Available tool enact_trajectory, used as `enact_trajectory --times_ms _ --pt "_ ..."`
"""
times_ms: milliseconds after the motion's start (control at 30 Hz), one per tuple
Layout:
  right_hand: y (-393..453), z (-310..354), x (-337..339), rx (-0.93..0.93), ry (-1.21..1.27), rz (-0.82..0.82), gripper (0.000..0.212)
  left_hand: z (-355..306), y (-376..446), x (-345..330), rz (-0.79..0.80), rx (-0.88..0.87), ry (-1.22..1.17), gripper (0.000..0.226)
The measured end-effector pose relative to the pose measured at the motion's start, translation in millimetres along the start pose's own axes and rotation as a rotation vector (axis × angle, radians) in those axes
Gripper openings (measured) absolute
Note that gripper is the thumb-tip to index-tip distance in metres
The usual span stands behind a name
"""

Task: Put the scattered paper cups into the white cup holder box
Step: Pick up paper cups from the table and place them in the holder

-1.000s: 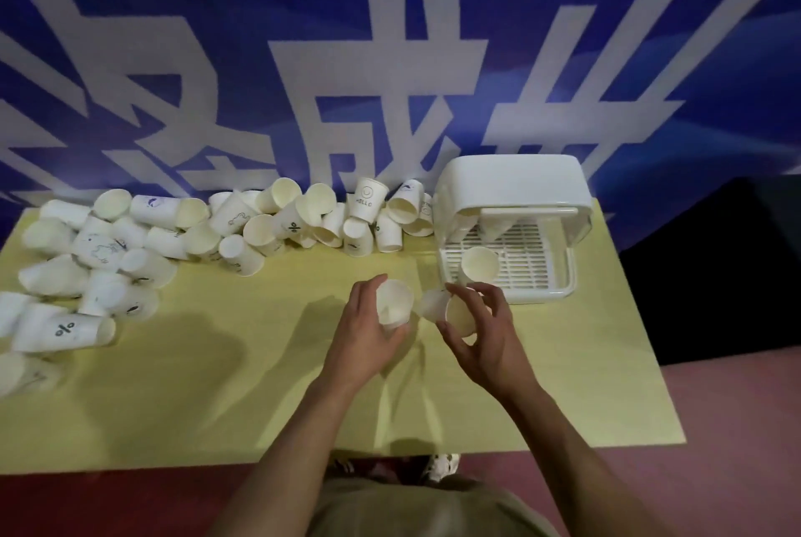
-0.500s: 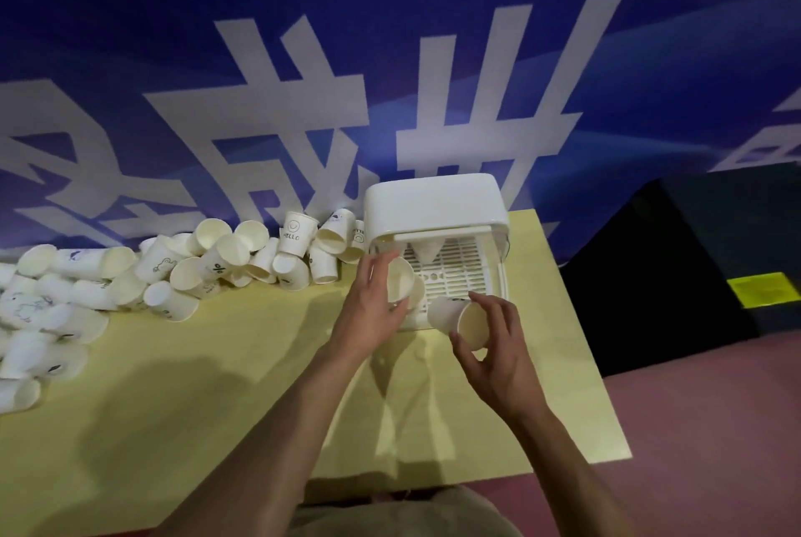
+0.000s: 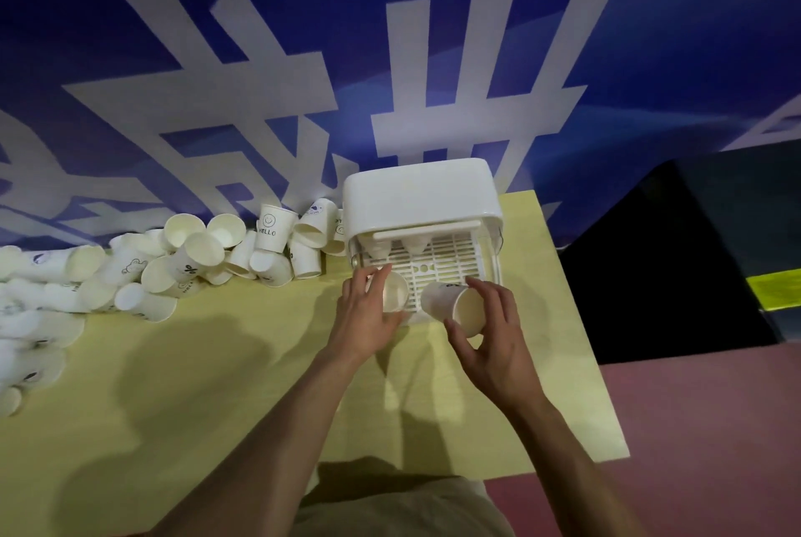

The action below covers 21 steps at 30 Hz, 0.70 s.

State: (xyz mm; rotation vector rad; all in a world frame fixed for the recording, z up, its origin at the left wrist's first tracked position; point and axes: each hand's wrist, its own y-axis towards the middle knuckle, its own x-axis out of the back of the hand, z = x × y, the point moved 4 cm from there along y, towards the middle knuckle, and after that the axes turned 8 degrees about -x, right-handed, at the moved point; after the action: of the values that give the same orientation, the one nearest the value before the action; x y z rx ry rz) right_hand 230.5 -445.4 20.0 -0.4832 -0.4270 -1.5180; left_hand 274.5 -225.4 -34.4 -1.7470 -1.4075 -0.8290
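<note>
Lying in a heap along the desk's far edge, from nine o'clock to about eleven, the scattered paper cups are seen tipped on their sides, with one upright cup marked HELLO standing among them near the blue banner. Toward the centre, a paper cup is gripped by the left hand, its fingers curled round the rim, at the front edge of the white cup holder box. The box is placed at twelve o'clock, its slotted tray exposed under the raised lid, with two cups hanging inside. At one o'clock, a second cup is held tilted on its side by the right hand, thumb and fingers clamped around its mouth, just before the tray.
</note>
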Motion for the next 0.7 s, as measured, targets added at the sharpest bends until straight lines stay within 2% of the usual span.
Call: enact_trajectory --times_ms 133,333,700 --pt "15 10 -9 0.027 -0.018 0.044 0.06 11 4 -12 0.056 0.028 -0.044 0.088" --pt "44 34 -26 0.144 -0.058 0.1 0.058 12 -4 -4 -0.014 -0.006 -0.13 0.095" --pt "66 25 -79 0.233 -0.404 0.252 0.063 34 -59 14 -0.119 0.094 -0.241 0.081"
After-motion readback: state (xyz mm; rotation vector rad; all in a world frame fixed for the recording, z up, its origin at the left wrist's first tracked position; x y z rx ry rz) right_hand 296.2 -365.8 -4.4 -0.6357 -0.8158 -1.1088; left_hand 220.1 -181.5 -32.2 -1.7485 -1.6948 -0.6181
